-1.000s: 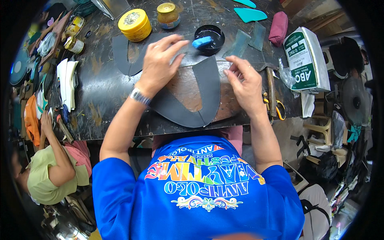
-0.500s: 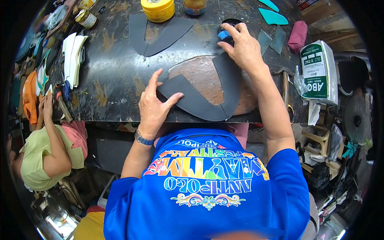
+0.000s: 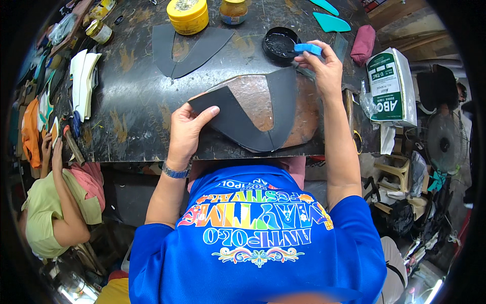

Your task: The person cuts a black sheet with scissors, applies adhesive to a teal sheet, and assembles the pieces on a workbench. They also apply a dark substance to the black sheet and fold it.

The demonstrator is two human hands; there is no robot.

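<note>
A dark grey V-shaped leather piece lies over a brown rounded slab at the near edge of the black worktable. My left hand grips the piece's left tip, thumb on top. My right hand is farther back and pinches a small blue pad at the right rim of an open round black tin. I wear a blue printed shirt and a wristband on the left wrist.
A second dark V-shaped piece lies at the back, near a yellow tin and a jar. Teal cut-outs, a maroon pouch and a white-and-green bag sit on the right. Another person in a green shirt sits lower left.
My right hand left the leather piece, reached back to the black tin and took up the blue pad. My left hand shifted to the piece's left tip.
</note>
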